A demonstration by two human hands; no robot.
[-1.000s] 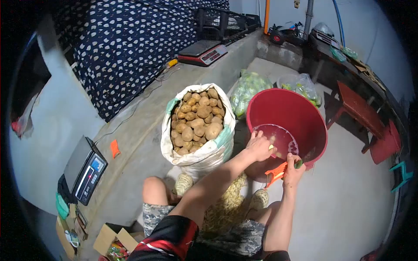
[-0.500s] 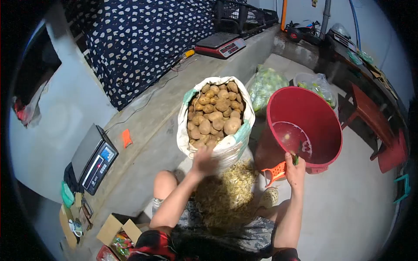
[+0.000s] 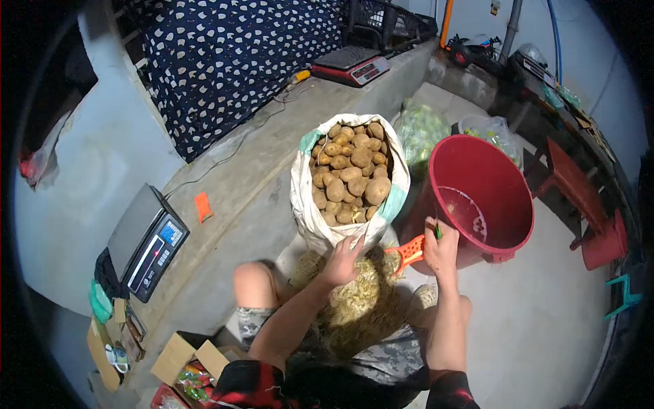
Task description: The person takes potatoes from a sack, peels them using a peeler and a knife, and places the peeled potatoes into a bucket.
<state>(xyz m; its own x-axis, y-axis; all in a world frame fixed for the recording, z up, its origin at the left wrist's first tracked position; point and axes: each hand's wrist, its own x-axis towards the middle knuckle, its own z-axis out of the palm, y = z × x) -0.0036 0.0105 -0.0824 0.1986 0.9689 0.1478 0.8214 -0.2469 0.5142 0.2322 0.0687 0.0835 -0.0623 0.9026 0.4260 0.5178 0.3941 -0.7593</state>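
Note:
A white sack point(image 3: 310, 211) full of brown potatoes point(image 3: 351, 174) stands in front of me. My left hand point(image 3: 343, 262) is at the sack's near rim, fingers apart, with nothing seen in it. My right hand point(image 3: 441, 247) is closed around an orange peeler point(image 3: 410, 253), beside the near left wall of a large red tub point(image 3: 512, 238). Something small and green shows at the top of that hand. Inside the tub is some liquid point(image 3: 463, 211) with froth at its edge. A heap of peelings point(image 3: 361, 303) lies on the floor between my legs.
Bags of green vegetables point(image 3: 419, 133) stand behind the tub. A digital scale point(image 3: 151, 249) and an orange object point(image 3: 204, 207) lie at left; another scale point(image 3: 351, 66) sits on the ledge. A red chair point(image 3: 575, 184) is at right, an open box point(image 3: 178, 361) at lower left.
My left hand has gone from inside the tub to the sack's near rim. My right hand, with the peeler, has moved slightly left and up. The camera view has shifted.

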